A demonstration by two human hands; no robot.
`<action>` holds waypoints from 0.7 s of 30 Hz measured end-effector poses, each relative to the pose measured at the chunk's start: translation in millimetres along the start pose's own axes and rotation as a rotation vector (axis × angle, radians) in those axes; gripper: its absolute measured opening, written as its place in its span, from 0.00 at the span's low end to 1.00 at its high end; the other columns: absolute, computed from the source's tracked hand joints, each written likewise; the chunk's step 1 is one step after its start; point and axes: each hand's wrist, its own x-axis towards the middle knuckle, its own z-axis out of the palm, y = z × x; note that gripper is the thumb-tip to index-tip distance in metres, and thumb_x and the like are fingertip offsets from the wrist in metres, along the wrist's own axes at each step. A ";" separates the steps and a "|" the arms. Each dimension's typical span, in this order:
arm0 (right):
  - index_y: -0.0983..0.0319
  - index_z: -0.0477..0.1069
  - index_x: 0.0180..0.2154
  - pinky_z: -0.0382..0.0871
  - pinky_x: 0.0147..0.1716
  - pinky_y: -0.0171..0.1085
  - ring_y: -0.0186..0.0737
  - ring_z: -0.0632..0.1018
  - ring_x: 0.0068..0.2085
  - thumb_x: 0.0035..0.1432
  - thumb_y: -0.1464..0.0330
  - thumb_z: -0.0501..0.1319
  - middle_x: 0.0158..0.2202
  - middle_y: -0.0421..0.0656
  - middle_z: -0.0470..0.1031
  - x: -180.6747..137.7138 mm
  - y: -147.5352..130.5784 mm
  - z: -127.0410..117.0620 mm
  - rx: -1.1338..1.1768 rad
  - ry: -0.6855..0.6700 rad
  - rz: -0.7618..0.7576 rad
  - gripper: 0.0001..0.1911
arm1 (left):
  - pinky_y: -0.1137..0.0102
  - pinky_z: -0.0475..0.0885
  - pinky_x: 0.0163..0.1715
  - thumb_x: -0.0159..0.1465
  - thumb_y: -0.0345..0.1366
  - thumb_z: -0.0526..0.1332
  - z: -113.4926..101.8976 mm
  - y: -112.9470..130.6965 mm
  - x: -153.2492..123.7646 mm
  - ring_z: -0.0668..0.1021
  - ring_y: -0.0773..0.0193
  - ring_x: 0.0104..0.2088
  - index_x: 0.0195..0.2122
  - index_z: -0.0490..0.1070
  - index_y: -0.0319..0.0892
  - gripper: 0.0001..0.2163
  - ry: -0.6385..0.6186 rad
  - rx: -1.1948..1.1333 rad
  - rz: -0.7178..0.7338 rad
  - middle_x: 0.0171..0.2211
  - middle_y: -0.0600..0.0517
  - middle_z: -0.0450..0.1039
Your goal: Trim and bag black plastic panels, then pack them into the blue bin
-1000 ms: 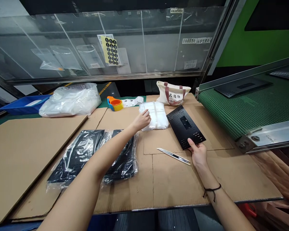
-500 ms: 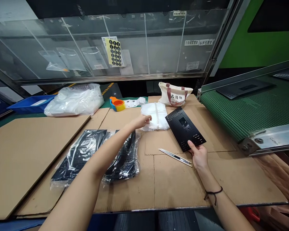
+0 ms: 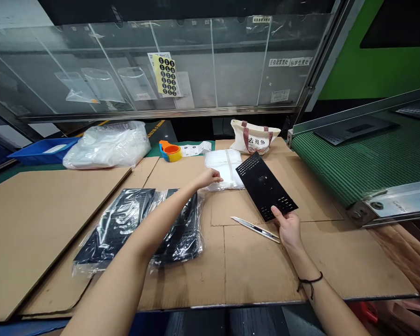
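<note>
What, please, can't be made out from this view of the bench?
Head view:
Underside of the black perforated panel in the right hand: faces away.
Panels in the clear plastic bag: partly hidden by the left forearm and glare.
White label strip's print: too small.

Perforated panel (image 3: 266,186) is matt black metal; plastic bag (image 3: 121,228) clear, glossy; cardboard sheet (image 3: 259,266) rough, brown, corrugated.

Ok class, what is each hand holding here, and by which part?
The right hand grips the black perforated panel by its near edge. The left hand holds nothing, its fingertips at the white bundle.
</note>
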 end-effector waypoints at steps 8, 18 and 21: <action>0.63 0.78 0.29 0.73 0.33 0.39 0.44 0.78 0.30 0.47 0.53 0.68 0.27 0.44 0.79 -14.8 -0.7 3.5 -0.208 -0.231 -0.089 0.19 | 0.61 0.76 0.40 0.66 0.40 0.60 7.3 5.2 3.8 0.77 0.61 0.40 0.46 0.71 0.38 0.12 0.024 -0.219 -0.087 0.44 0.48 0.73; 0.63 0.75 0.28 0.61 0.22 0.31 0.33 0.67 0.22 0.52 0.54 0.65 0.20 0.37 0.69 -16.5 2.0 1.8 -0.399 -0.297 -0.100 0.17 | 0.64 0.76 0.36 0.67 0.41 0.59 2.7 13.2 18.8 0.77 0.63 0.38 0.49 0.69 0.38 0.14 0.372 -0.696 -0.294 0.44 0.48 0.73; 0.63 0.74 0.27 0.62 0.21 0.32 0.34 0.68 0.21 0.51 0.53 0.65 0.19 0.38 0.70 -16.5 1.2 3.9 -0.410 -0.260 -0.085 0.19 | 0.65 0.76 0.35 0.67 0.40 0.59 -1.9 18.5 23.1 0.77 0.63 0.37 0.49 0.69 0.38 0.14 0.399 -0.739 -0.329 0.43 0.48 0.73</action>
